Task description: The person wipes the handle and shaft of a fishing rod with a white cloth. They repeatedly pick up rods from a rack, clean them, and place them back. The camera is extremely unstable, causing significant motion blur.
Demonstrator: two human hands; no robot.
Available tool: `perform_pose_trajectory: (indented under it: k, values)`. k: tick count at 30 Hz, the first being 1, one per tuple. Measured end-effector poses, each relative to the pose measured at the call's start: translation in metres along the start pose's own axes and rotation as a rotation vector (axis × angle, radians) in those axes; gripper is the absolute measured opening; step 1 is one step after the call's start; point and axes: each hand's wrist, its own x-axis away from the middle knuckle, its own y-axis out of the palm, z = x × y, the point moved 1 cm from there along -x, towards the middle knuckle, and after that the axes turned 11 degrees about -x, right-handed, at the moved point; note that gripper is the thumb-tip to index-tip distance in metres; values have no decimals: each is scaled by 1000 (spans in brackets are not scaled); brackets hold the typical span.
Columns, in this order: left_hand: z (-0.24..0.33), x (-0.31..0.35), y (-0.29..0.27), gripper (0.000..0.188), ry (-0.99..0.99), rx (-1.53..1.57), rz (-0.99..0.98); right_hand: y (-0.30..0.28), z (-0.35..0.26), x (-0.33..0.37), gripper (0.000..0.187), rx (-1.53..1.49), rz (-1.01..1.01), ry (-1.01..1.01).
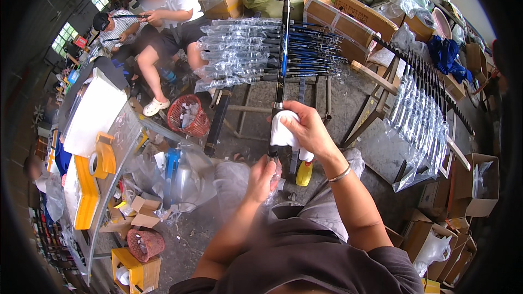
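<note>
A black and blue telescopic fishing rod (283, 57) stands nearly upright in front of me, its tip end pointing away. My left hand (260, 178) is closed round the rod's lower end, where some clear plastic shows. Higher up, my right hand (309, 129) presses a folded white cloth (283, 129) against the rod; the fingers behind the cloth are partly hidden. Just below that hand is a yellow and white bottle (305, 173), close to my legs. Beyond the rod, several similar rods in clear plastic sleeves (234, 51) lie side by side on a metal rack.
More sleeved rods (417, 122) lean on a stand at right. Red baskets (188, 115) and a table with tape rolls (102, 162) are at left. Two people sit at far left, handling rods. Cardboard boxes (476, 185) line the right side and back.
</note>
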Motion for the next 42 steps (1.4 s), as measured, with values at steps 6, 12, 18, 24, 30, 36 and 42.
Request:
perform_pose_trajectory:
  k: [6,12,18,24,30,36,42]
  values:
    - [-13,1,-4,34,-6,-76,31,4,-5,1,34,255,85,-100]
    - [-9,4,7,27,36,-426,251,12,-16,-3,32,450,225,-105]
    - [-11,5,5,26,-17,-403,235,1,-16,1,33,416,216,-101]
    - [-15,4,-1,26,-36,-205,107,-7,-16,1,29,344,160,-94]
    - [-13,2,-5,38,-72,27,-60,-13,-21,1,27,358,95,-63]
    - [-17,-1,-12,40,-146,137,-115,-23,-11,-3,27,394,42,-88]
    - [-15,-3,-17,41,-101,151,-121,-39,3,3,19,376,151,19]
